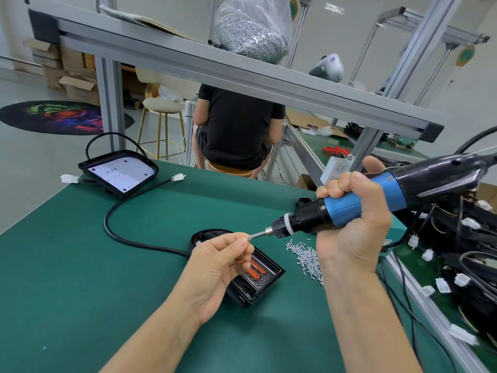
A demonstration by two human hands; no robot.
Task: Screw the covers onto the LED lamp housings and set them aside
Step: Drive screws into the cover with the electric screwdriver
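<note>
Green tabletop (80, 265), matted, likely grippy enough to keep a housing from sliding under driver pressure.

Lamp housing (252, 281) near centre, black, lying partly beneath the left hand, interior up with two orange strips showing. Probably rigid moulded or cast shell: stiff, moderately heavy, safe to hold by the outer rim; better kept off the inner parts. Thick black cable (113, 224) trailing from it in a loop, stiff enough to tug the body when lifted, so worth gathering along when setting aside.

Second lamp housing (118, 173) at far left of the tabletop, well apart, white LED panel facing up, white connectors at its cable ends. Panel face probably scratch-prone; edges the place to grip.

Electric screwdriver (363, 203), blue and black, held nearly level, wrapped fully by the right hand (355, 227), fingers curled tight round the barrel. Dense and top-heavy by the look, corded at the rear; firm full-fist grip suits it.

Left hand (215, 265) raised above the near housing, thumb and fingertips pinched at the bit tip, apparently seating a screw (247, 237); too small to make out clearly.

Loose screws (306, 257) heaped just right of the housing: tiny, light, slippery, prone to rolling; best picked singly by fingertip.
</note>
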